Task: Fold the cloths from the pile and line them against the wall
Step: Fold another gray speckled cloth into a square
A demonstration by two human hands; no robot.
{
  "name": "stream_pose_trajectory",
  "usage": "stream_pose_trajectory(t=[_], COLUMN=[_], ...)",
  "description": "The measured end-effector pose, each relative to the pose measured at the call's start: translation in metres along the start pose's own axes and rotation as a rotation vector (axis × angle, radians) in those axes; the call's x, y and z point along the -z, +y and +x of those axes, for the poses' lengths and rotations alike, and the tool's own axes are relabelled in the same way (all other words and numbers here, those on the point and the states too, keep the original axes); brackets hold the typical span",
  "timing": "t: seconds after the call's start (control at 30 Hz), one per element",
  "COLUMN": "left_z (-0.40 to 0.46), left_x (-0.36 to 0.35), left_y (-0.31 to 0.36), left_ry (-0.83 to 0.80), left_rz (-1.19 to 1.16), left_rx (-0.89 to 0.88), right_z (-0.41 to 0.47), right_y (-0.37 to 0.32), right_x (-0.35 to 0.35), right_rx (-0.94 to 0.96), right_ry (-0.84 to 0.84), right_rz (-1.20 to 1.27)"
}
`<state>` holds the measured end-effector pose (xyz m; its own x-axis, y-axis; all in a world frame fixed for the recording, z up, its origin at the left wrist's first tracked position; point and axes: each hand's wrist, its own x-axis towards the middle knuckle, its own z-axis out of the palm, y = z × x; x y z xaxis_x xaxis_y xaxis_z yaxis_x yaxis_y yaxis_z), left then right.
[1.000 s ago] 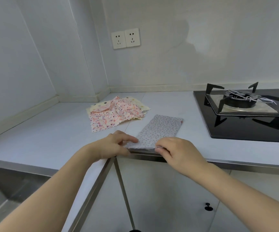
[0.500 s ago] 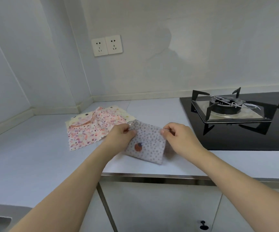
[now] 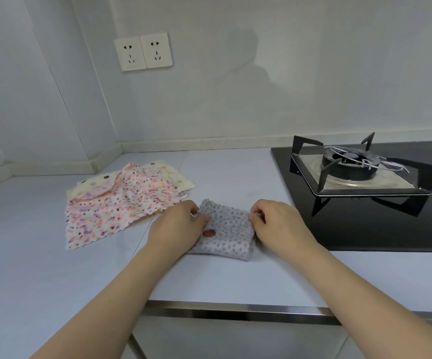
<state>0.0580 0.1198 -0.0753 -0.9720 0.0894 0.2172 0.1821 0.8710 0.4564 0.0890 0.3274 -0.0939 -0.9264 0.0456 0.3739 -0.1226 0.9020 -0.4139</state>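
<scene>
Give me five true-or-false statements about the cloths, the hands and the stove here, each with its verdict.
1. Both hands pinch the grey dotted cloth. True: left hand and right hand hold its far corners.
2. The grey dotted cloth lies against the wall. False: it lies mid-counter, apart from the wall.
3. The pink floral cloth lies on a cream dotted cloth. True.
4. A pot sits on the burner. False: no pot is there.
5. The pile lies right of the stove. False: it is left.
</scene>
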Motion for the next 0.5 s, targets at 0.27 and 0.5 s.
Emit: stream_pose_trajectory(t=[0.27,0.5], left_z=[-0.036,-0.083], left_x=[0.012,-0.019], left_y=[0.01,0.05], left_ry=[0.11,0.266], left_rz=[-0.017,0.298], left_rx=[-0.077,-0.282], right_z=[-0.002,-0.004], right_y=[-0.002,-0.004], right_x=[0.002,0.008], right_rx=[-0.058,-0.063], right_ry=[-0.02,-0.073], right_rz=[-0.111,-0.001])
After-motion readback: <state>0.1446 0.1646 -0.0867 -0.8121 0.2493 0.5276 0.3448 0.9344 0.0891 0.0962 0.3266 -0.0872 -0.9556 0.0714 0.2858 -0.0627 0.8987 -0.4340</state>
